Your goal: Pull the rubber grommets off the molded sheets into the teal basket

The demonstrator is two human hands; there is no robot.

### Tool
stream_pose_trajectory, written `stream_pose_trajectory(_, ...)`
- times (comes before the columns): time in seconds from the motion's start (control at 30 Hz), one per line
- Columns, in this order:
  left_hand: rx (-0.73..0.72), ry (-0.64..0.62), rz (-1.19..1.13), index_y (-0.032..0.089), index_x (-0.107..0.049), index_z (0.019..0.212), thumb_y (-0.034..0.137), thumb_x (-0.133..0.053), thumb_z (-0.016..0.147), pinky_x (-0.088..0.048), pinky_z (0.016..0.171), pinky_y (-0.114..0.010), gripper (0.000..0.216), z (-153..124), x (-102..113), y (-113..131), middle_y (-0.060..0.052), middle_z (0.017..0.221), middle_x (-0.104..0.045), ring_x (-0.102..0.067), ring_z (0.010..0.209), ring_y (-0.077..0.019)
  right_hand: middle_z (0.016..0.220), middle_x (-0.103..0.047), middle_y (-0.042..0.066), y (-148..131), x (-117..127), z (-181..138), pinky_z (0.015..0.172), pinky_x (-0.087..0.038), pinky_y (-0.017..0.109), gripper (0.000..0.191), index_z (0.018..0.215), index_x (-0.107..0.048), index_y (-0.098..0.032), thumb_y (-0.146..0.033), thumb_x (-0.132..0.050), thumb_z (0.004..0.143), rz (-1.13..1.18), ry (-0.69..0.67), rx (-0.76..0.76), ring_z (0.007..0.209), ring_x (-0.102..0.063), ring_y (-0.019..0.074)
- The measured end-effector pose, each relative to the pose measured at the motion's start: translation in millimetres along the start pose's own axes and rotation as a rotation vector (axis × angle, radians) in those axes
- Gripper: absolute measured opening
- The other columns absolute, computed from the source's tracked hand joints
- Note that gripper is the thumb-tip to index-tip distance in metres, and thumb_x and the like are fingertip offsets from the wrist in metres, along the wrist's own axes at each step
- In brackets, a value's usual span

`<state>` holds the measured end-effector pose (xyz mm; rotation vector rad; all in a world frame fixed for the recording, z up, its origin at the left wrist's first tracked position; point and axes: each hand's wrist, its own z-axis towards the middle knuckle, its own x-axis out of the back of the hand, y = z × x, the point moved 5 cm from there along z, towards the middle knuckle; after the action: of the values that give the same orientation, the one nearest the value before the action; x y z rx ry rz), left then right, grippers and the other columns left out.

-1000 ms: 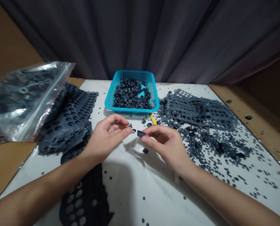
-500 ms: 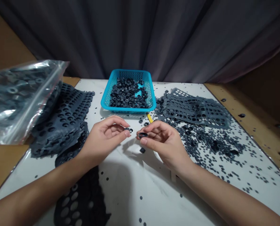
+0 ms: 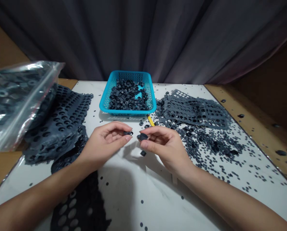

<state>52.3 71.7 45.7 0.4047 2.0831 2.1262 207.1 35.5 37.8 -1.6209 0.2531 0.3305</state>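
My left hand [image 3: 107,142] pinches a small black rubber ring [image 3: 128,133] between thumb and fingertips. My right hand [image 3: 164,146] pinches another small black rubber piece [image 3: 142,136] just to the right of it, the two hands nearly touching above the white table [image 3: 138,186]. One loose black piece [image 3: 143,153] lies on the table below them. A blue plastic basket [image 3: 104,100] filled with several black rings stands just behind the hands.
Punched black rubber sheets lie stacked at the left [image 3: 58,122], at the right [image 3: 193,110] and near the front edge [image 3: 80,205]. A clear bag of black parts [image 3: 13,99] sits far left. Small scraps [image 3: 213,147] litter the right side. A yellow tool [image 3: 150,120] lies by the basket.
Both hands have drifted slightly left and closer together, and the pieces in the fingers have been turned. The view has shifted a little.
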Motion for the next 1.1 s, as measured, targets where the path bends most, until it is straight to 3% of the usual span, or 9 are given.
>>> stream_pose_trajectory(0.17, -0.043, 0.013, 0.011, 0.017, -0.07, 0.071, 0.016, -0.071, 0.07, -0.055, 0.077, -0.022, 0.002, 1, 2, 1, -0.005, 0.088, -0.071, -0.067, 0.084, -0.0144, 0.069, -0.069, -0.002, 2, 1, 0, 0.06, -0.053, 0.022, 0.021, 0.076, -0.075, -0.024, -0.014, -0.082, 0.058, 0.007, 0.0, -0.02, 0.06, -0.061, 0.0082)
stream_pose_trajectory(0.47, -0.079, 0.045, 0.003, 0.018, -0.07, 0.076, 0.015, -0.073, 0.069, -0.054, 0.075, -0.018, 0.009, -1, 4, 3, -0.003, 0.088, -0.07, -0.066, 0.084, -0.0124, 0.067, -0.069, -0.002, 5, 3, 0, 0.059, -0.052, 0.021, 0.02, 0.075, -0.074, -0.023, -0.017, -0.083, 0.058, 0.01, -0.006, -0.051, 0.059, -0.061, 0.0079)
stream_pose_trajectory(0.8, -0.153, 0.07, 0.105, 0.018, -0.069, 0.071, 0.018, -0.072, 0.071, -0.057, 0.076, -0.026, 0.003, -2, 5, 10, -0.005, 0.088, -0.069, -0.065, 0.086, -0.0166, 0.068, -0.069, -0.001, 6, 3, 0, 0.059, -0.053, 0.024, 0.019, 0.076, -0.073, -0.021, -0.024, -0.082, 0.059, -0.054, 0.005, -0.054, 0.059, -0.062, 0.01)
stream_pose_trajectory(0.87, -0.163, 0.079, 0.091, 0.018, -0.068, 0.072, 0.019, -0.072, 0.071, -0.058, 0.077, -0.027, 0.005, -3, 5, 11, -0.006, 0.089, -0.068, -0.066, 0.087, -0.0172, 0.069, -0.069, 0.0, 1, 7, 4, 0.061, -0.052, 0.027, 0.021, 0.078, -0.072, -0.021, -0.026, -0.081, 0.06, -0.169, 0.003, -0.012, 0.062, -0.062, 0.0119)
stream_pose_trajectory(0.97, -0.194, 0.078, 0.091, 0.018, -0.066, 0.075, 0.019, -0.073, 0.07, -0.058, 0.078, -0.029, 0.009, -5, 5, 14, -0.006, 0.091, -0.067, -0.066, 0.088, -0.0181, 0.072, -0.069, 0.003, -10, 16, 13, 0.068, -0.051, 0.034, 0.02, 0.08, -0.071, -0.019, -0.029, -0.079, 0.064, -0.575, -0.013, 0.089, 0.069, -0.064, 0.0174)
stream_pose_trajectory(1.1, -0.29, 0.089, 0.184, 0.018, -0.063, 0.086, 0.015, -0.074, 0.069, -0.058, 0.08, -0.029, 0.02, -11, 5, 21, -0.005, 0.099, -0.064, -0.065, 0.087, -0.0164, 0.103, -0.07, 0.01, -24, 21, 22, 0.089, -0.043, 0.05, 0.016, 0.083, -0.072, -0.021, -0.027, -0.076, 0.068, -1.09, -0.062, 0.266, 0.101, -0.059, 0.0297)
